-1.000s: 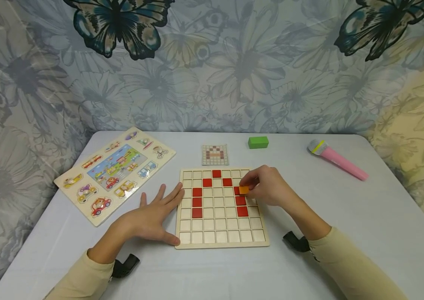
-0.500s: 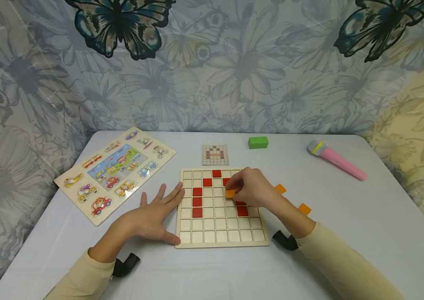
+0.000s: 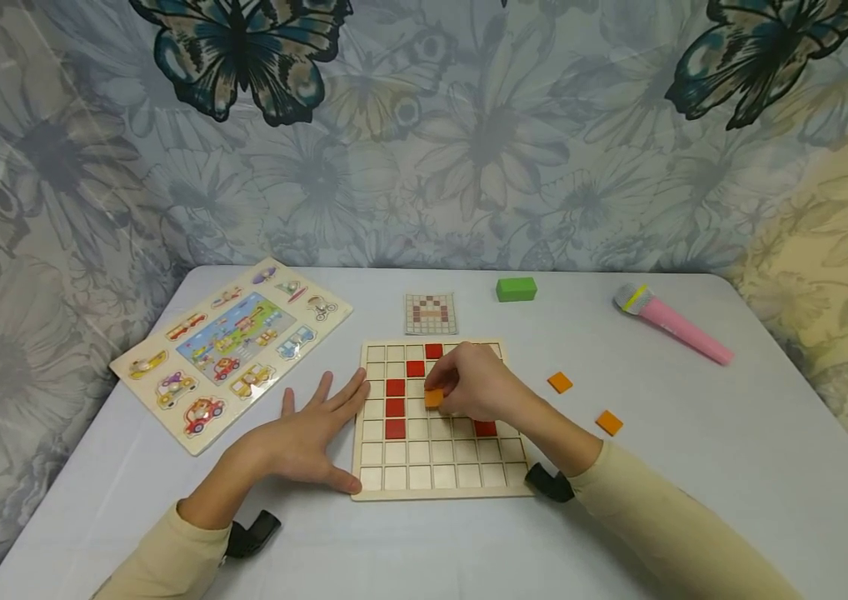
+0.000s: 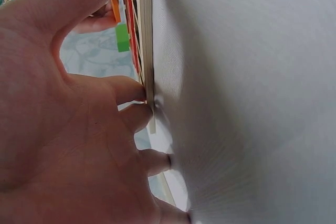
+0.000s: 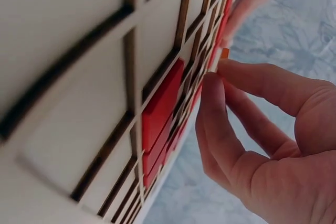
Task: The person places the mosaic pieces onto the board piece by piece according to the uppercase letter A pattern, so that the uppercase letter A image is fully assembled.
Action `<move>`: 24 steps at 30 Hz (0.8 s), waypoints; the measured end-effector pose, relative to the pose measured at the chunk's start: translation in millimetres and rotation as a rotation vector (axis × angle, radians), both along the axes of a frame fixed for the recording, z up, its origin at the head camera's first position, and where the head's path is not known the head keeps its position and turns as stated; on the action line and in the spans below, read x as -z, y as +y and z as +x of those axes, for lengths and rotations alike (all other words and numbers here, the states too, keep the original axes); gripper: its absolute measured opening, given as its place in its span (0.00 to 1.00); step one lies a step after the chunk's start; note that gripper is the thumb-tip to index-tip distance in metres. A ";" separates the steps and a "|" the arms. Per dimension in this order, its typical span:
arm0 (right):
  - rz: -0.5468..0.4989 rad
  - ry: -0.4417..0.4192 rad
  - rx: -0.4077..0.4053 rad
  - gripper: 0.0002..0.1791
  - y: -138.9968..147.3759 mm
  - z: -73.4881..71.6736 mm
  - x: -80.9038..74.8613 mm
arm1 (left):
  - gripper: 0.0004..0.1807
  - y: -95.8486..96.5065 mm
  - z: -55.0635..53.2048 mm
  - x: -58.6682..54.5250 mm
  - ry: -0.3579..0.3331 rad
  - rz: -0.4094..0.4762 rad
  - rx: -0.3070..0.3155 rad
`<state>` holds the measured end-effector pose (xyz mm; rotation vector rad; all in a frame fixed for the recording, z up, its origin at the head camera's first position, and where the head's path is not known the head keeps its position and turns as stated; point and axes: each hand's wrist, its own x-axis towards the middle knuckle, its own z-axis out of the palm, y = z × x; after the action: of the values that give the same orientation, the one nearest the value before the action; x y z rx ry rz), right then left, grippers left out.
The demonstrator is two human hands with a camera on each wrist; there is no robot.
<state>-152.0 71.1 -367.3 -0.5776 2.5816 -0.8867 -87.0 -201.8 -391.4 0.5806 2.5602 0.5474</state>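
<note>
A wooden grid board (image 3: 442, 489) with square cells lies mid-table, red tiles (image 3: 395, 407) set in several cells. My right hand (image 3: 478, 387) pinches an orange tile (image 3: 433, 398) between thumb and fingers over the board's middle columns; it hides some cells and red tiles on the right. In the right wrist view, the orange tile (image 5: 225, 53) shows only as a sliver at the fingertips. My left hand (image 3: 304, 442) lies spread at the board's left edge, its thumb and a fingertip touching the frame. Two loose orange tiles, one nearer the board (image 3: 560, 382), lie right of it.
Behind the board lies a small patterned card (image 3: 430, 314). A green block (image 3: 516, 289) and a pink toy microphone (image 3: 679, 327) are at the back right. A vehicle picture puzzle (image 3: 232, 350) lies at the left, close to my left hand.
My right hand has moved left across the board with the orange tile, from the right columns to the middle. Two loose orange tiles have come into view. My left hand has stayed put.
</note>
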 end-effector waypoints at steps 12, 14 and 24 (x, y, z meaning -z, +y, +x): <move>-0.003 0.050 -0.102 0.13 -19.1 -1.6 -0.7 | 0.72 0.0 -0.2 -0.8 0.002 -0.011 0.001; 0.005 0.063 -0.110 0.13 -21.6 -2.2 0.2 | 0.72 -0.1 -0.2 -1.1 0.000 -0.007 0.000; 0.036 0.047 -0.092 0.16 -28.2 -1.8 2.0 | 0.72 -0.2 0.1 -2.0 -0.005 -0.001 0.004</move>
<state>-153.8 42.9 -369.3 -0.7092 2.5834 -0.8047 -86.9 -202.1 -389.4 0.5828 2.5543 0.5458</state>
